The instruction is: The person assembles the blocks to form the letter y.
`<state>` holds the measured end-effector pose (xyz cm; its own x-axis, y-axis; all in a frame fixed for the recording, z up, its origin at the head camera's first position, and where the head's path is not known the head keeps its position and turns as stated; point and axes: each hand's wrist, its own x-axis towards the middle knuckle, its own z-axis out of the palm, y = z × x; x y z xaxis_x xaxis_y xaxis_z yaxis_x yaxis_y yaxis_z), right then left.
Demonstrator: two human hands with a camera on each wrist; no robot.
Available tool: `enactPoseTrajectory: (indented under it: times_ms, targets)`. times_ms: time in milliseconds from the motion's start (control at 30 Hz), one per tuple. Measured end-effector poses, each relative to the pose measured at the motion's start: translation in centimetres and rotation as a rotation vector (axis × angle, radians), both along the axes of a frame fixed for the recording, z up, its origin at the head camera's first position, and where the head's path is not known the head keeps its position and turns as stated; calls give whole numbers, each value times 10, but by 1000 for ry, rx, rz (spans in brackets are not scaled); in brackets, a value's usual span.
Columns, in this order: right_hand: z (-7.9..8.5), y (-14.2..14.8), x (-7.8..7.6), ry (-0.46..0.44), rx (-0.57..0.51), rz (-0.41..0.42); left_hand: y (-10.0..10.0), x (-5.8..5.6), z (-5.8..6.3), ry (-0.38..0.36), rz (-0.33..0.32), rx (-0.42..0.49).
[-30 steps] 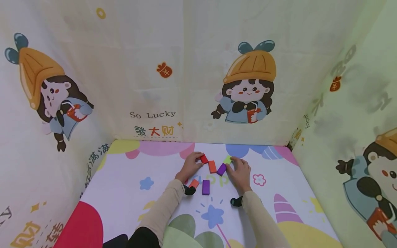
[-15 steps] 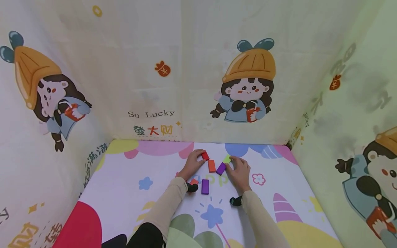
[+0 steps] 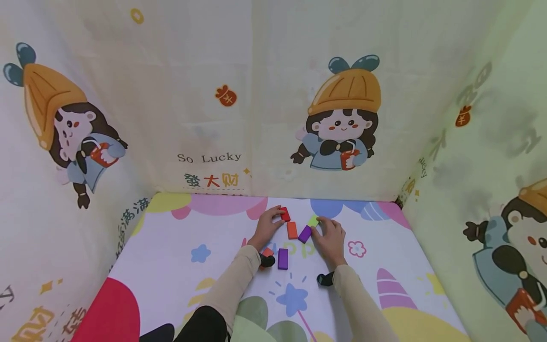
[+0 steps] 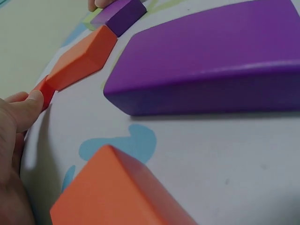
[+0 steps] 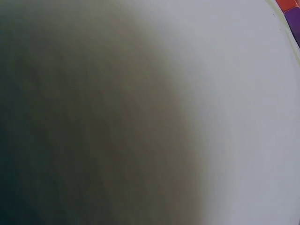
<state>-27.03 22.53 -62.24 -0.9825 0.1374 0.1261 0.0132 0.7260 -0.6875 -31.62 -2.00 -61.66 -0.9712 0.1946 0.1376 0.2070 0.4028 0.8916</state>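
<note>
My left hand (image 3: 266,229) pinches a small red block (image 3: 285,214) between thumb and fingers at the far side of the mat. Just nearer, an orange block (image 3: 292,230) lies flat, its far end against the red one in the left wrist view. A purple block (image 3: 305,234) lies at a slant to its right, touching a light green block (image 3: 314,221). My right hand (image 3: 331,240) has its thumb by the purple block and its fingers on the green one, holding it. The right wrist view is mostly blurred and shows only block corners.
Nearer me lies another purple block (image 3: 283,259). Beside it an orange-red block (image 3: 267,252) is partly hidden by the black wrist camera (image 3: 267,261) on my left arm. The printed mat (image 3: 171,266) ends at a cloth wall (image 3: 273,118) behind.
My left hand has moved slightly right and turned the red block straighter, above the orange block's far end. My right hand and the other blocks stay where they were.
</note>
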Motion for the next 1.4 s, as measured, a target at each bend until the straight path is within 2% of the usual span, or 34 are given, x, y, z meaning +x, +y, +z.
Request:
enactPoseTrajectory:
  times_ms: [200, 433, 533, 867, 1167, 1400]
  targets:
    - [-2, 2, 0, 28, 7, 7, 1, -1, 0, 17, -30, -28]
    - [2, 0, 0, -18, -13, -7, 3, -4, -3, 83, -69, -115]
    - [3, -1, -1, -23, -12, -6, 4, -5, -3, 75, -68, -139]
    - [0, 0, -2, -3, 4, -1, 9, -4, -5, 122, -50, -211]
    - [-3, 1, -2, 59, 39, 6, 12, -2, -4, 113, -43, -224]
    - [-5, 1, 0, 43, 9, 15, 11, 0, -6, 85, -43, -226]
